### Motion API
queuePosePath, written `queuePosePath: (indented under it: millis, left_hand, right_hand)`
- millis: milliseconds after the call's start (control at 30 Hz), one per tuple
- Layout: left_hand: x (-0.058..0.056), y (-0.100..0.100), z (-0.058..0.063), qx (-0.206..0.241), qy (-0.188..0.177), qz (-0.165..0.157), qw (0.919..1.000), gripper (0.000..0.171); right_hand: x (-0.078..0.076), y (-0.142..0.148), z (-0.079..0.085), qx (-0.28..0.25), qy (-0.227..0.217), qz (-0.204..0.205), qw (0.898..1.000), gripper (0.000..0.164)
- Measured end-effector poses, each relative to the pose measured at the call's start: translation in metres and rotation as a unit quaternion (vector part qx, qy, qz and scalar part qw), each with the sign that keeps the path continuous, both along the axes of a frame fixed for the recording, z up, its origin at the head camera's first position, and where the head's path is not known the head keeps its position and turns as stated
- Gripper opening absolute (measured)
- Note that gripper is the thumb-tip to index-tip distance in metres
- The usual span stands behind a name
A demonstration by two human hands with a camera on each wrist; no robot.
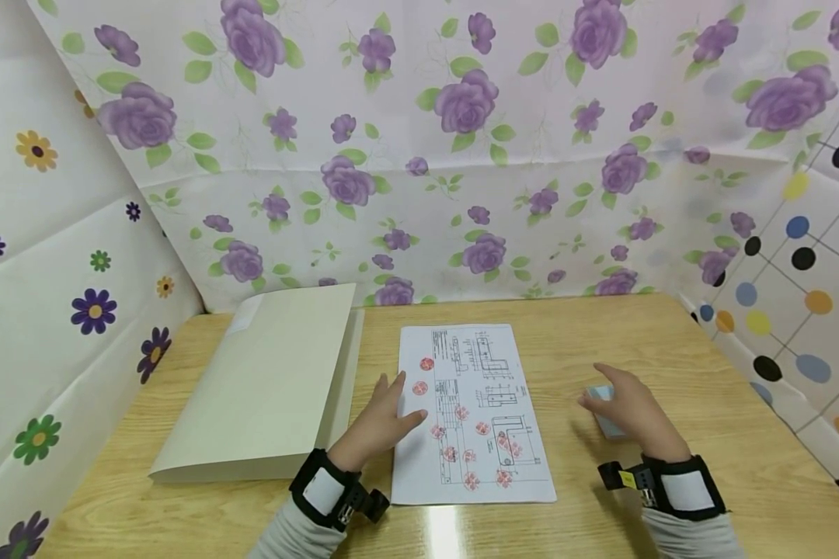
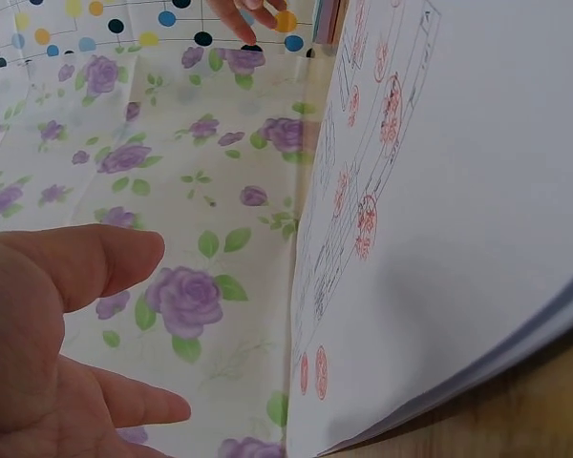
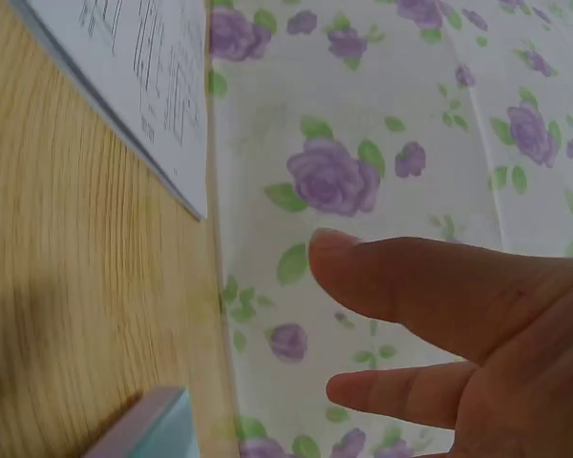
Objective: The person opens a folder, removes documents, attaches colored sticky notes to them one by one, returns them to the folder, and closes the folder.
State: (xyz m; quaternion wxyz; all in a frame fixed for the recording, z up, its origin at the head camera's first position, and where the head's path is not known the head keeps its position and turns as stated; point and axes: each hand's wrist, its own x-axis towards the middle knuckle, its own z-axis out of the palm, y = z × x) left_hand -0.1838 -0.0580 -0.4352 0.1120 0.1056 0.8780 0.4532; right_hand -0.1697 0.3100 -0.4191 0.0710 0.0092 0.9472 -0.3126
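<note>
A stack of white paper sheets (image 1: 471, 419) lies in the middle of the table, its top sheet printed with technical drawings and red round stamps. Over its left edge hovers my left hand (image 1: 377, 419), thumb and fingers spread and holding nothing; whether it touches the paper is unclear. My right hand (image 1: 632, 407) is above a small light-blue block-like item (image 1: 610, 423) at the right, partly covering it. In the right wrist view the thumb and a finger stand apart with nothing between them, and the light-blue item (image 3: 167, 429) shows at the bottom edge.
A large cream folder (image 1: 266, 380) lies on the left, its cover bulging up and its right side gaping. The wooden table (image 1: 573, 334) ends at a flowered cloth wall (image 1: 426, 210) behind, with patterned cloth walls at both sides.
</note>
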Motion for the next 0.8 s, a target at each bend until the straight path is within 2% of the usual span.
queuePosePath:
  millis: [333,667,800]
  left_hand:
    - [-0.002,0.001,0.0,-0.036,0.015,-0.003,0.9993,0.081]
    - [-0.001,0.0,-0.002,-0.03,0.014,-0.006,0.9994,0.081]
    - [0.0,0.0,-0.003,-0.029,0.013,-0.007,0.9995,0.081]
  right_hand:
    - [-0.004,0.016,-0.006,0.078,-0.034,-0.021,0.996,0.089]
    - [-0.005,0.016,-0.023,0.11,-0.057,-0.062,0.99,0.085]
    - [-0.006,0.016,-0.027,0.112,-0.059,-0.066,0.99,0.085]
